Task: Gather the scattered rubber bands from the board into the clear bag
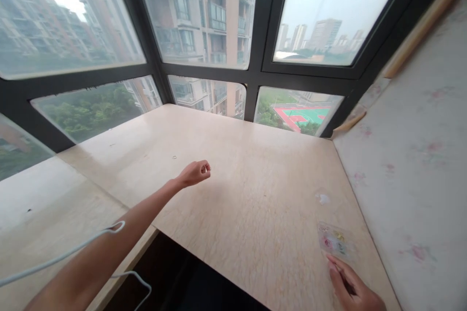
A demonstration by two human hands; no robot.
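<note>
My left hand (pixel 195 174) hovers over or rests on the middle of the pale marble-patterned sill (pixel 233 155); which one, I cannot tell. Its fingers curl into a pinch, with a small bright gap between them, and anything held there is too small to make out. At the lower right, thumb and fingertips meet on my right hand (pixel 353 284), and what they hold, if anything, does not show. Just beyond those fingertips lies a shallow clear plastic box (pixel 335 242) with small pink, yellow and greenish pieces inside. A clear piece with a whitish patch (pixel 323 198) lies farther back.
A tiny ring-like thing (pixel 174 157) and a dark speck (pixel 29 210) lie on the surface. A white cable (pixel 58 258) crosses by my left forearm. Dark window frames (pixel 251 77) border the back, and a floral wall (pixel 412 184) the right. The front edge drops to a dark space (pixel 182 277).
</note>
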